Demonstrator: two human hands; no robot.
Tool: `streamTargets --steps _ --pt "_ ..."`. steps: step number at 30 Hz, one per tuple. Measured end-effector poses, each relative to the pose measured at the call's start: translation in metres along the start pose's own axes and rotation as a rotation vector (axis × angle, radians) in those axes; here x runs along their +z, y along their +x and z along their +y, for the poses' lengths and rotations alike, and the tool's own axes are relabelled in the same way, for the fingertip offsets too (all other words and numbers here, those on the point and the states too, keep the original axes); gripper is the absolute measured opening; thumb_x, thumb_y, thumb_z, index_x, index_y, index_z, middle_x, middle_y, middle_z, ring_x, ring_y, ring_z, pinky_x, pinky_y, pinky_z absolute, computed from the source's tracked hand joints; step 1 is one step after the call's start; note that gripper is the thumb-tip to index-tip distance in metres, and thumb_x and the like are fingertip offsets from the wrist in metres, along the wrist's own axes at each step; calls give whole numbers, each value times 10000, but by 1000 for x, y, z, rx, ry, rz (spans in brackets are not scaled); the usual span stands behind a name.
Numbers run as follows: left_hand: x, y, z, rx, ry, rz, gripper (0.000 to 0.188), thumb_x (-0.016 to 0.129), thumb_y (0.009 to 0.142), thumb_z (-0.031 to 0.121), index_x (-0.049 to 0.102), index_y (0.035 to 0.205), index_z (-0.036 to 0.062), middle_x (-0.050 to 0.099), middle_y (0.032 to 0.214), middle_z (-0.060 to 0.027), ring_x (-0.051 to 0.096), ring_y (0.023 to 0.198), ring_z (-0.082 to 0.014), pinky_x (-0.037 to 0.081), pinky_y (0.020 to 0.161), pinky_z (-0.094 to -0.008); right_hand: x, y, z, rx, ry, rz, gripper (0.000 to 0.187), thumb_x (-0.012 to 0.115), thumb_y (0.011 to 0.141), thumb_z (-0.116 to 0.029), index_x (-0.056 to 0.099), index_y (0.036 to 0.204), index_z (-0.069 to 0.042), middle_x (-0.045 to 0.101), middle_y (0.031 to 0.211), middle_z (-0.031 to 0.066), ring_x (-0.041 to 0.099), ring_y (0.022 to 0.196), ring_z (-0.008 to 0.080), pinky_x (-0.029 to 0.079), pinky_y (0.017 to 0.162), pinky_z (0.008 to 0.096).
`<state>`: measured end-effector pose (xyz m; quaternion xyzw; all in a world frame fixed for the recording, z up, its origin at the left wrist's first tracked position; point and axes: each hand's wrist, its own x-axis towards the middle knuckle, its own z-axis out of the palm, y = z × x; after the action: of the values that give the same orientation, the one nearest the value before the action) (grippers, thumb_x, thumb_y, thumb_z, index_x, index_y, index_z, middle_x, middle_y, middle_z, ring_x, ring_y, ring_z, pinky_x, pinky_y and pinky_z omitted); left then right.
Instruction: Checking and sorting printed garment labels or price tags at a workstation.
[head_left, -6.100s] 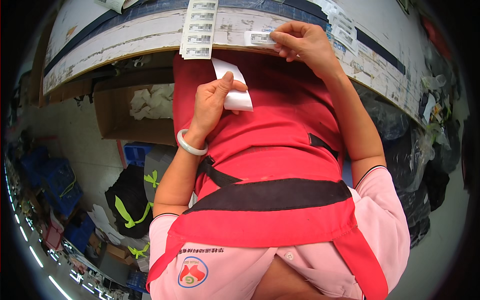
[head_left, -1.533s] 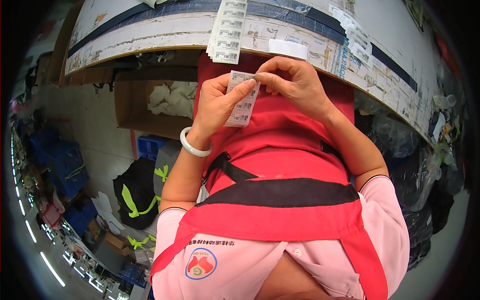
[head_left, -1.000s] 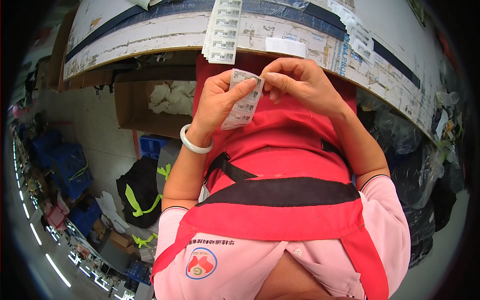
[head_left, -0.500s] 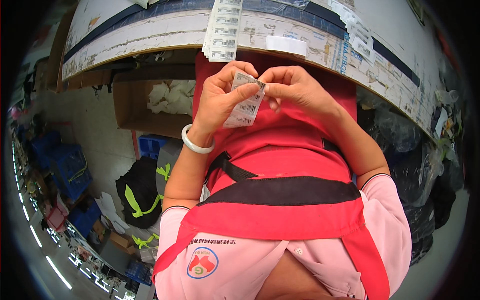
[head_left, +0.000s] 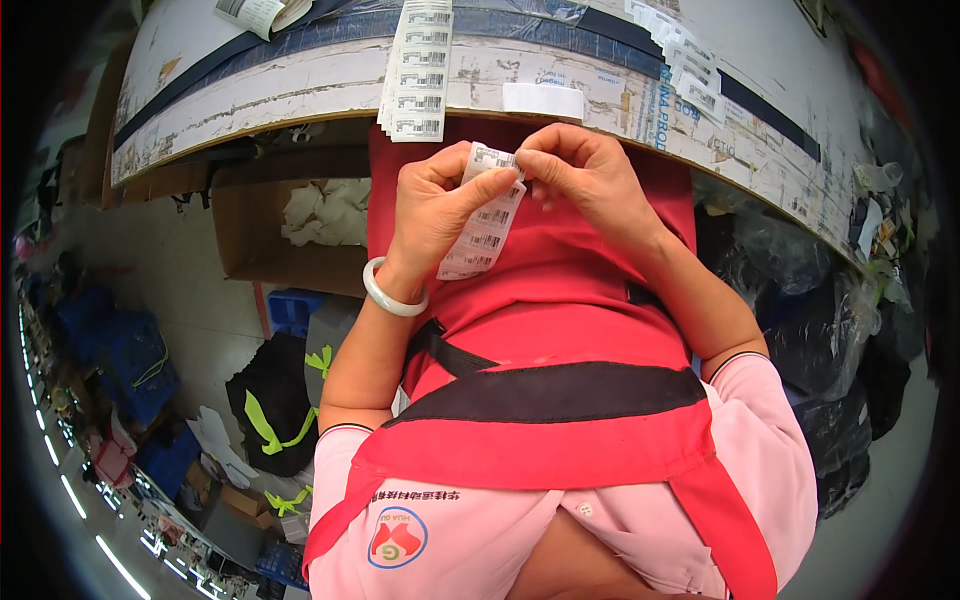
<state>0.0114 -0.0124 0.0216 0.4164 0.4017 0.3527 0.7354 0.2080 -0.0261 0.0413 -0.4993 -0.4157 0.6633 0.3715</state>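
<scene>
A strip of white barcode labels [head_left: 484, 242] hangs over my lap, in front of the red apron [head_left: 560, 270]. My left hand [head_left: 437, 200] pinches its upper part between thumb and fingers; a white bangle circles that wrist. At the strip's top right edge, my right hand [head_left: 588, 180] has its thumb and index finger pressed together. Whatever lies between those fingertips is too small to make out. Beyond my hands, a stack of label strips [head_left: 420, 75] lies on the table and reaches over its front edge.
The worn table [head_left: 200, 130] spans the far side. On it are a blank white strip [head_left: 543, 101], more label strips [head_left: 690, 70] and a label roll [head_left: 252, 12]. Under it stands a cardboard box [head_left: 245, 235] with crumpled paper. Plastic bags [head_left: 800, 280] lie at right, blue crates [head_left: 135, 345] at left.
More of the label strip shows below my left hand, and its lower end hangs further down. My right hand stays at its top edge, fingertips turned slightly. The whole view has shifted a little.
</scene>
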Motion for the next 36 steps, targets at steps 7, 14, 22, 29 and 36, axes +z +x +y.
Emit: streamTargets --steps 7,14,22,29,36 --pt "-2 10 -9 109 -37 -86 152 653 900 81 704 939 -58 640 892 -23 569 811 -73 445 705 -212 -11 11 -3 -242 -259 127 123 633 917 -132 651 946 -13 639 756 16 584 638 64 493 574 207" --pt "-9 11 -13 80 -100 -71 148 640 909 78 700 932 -55 635 869 -10 556 787 -65 442 700 -205 -45 38 -18 -186 -366 227 168 607 932 -155 637 940 10 619 704 23 588 592 70 505 539 213" --pt "-16 10 -17 56 -86 -54 150 644 912 97 700 922 -42 635 852 4 551 782 -56 439 698 -203 -53 51 -17 -32 -394 144 210 626 921 -185 646 954 22 610 732 22 590 612 65 528 557 217" --pt "-16 11 -18 47 -73 -53 152 643 915 107 699 931 -33 630 833 12 548 775 -49 438 697 -199 -54 56 -14 13 -434 127 203 625 931 -214 642 986 -19 614 736 -5 559 597 34 489 537 182" --pt "-14 10 -19 39 -96 -60 156 645 917 120 699 930 -26 636 836 13 549 766 -48 441 697 -198 -51 55 -17 6 -473 130 240 621 916 -214 650 944 23 616 713 24 598 606 73 535 566 224"
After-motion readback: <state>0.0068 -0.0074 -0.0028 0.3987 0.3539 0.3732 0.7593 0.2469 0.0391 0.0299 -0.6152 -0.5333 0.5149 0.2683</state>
